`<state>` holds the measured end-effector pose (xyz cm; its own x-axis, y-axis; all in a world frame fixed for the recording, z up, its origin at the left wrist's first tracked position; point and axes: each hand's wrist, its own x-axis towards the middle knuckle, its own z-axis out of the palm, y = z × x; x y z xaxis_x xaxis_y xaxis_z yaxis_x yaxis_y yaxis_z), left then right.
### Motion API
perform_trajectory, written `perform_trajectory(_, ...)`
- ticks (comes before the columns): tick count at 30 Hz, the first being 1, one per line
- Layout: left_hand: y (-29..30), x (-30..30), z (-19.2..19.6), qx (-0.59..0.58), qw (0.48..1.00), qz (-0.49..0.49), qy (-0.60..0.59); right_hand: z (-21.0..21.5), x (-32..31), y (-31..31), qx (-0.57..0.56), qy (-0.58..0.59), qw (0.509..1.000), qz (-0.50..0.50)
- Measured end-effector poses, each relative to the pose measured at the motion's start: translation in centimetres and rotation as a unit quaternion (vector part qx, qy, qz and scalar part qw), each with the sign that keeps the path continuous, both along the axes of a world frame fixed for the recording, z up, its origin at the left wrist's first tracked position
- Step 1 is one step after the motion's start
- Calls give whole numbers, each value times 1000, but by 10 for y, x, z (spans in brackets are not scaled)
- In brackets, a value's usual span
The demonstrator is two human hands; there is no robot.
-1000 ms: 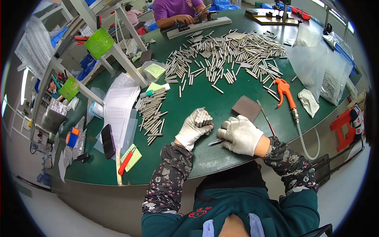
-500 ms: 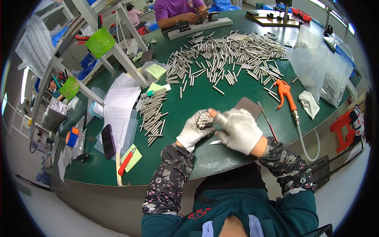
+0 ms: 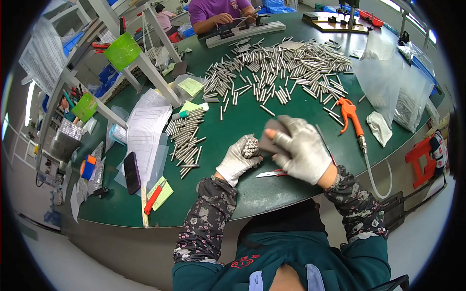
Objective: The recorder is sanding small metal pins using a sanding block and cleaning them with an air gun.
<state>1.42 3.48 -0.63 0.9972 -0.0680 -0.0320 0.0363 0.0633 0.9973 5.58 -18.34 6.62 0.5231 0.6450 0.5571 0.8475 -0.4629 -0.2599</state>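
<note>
My gloved left hand [image 3: 234, 162] is wrapped round a bundle of short metal rods [image 3: 250, 148], their round ends facing up. Close to its right, my right hand [image 3: 309, 154], in a white glove with bare fingertips, grips a flat brown abrasive pad [image 3: 268, 141] between thumb and fingers. The pad is beside the rod ends; whether it touches them I cannot tell. A blade [image 3: 267, 174] with a red part lies on the table under the right hand. A thin pointed tool [image 3: 320, 132] lies partly hidden behind that hand.
Many loose metal rods [image 3: 276, 63] spread across the green table [image 3: 233, 123]; a smaller pile [image 3: 187, 138] lies left. An orange air gun [image 3: 350, 114] with hose is right. A phone [image 3: 131, 172] and red cutter [image 3: 154, 198] lie left. A co-worker's hand [image 3: 224, 18] works at the far edge.
My right hand has picked up the brown pad from the table and brought it beside the rod bundle. The left hand stays almost in place. The co-worker's hands have moved apart.
</note>
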Motion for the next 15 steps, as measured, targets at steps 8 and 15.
perform_trajectory(8, 0, 1, 4, -33, 999, 10, 11, 30, 14, 28, -1, -88, 985, -148)
perform_trajectory(15, -4, -1, 13, 4, 995, 16, 97, 32, 14, 33, -13, -62, 995, -81)
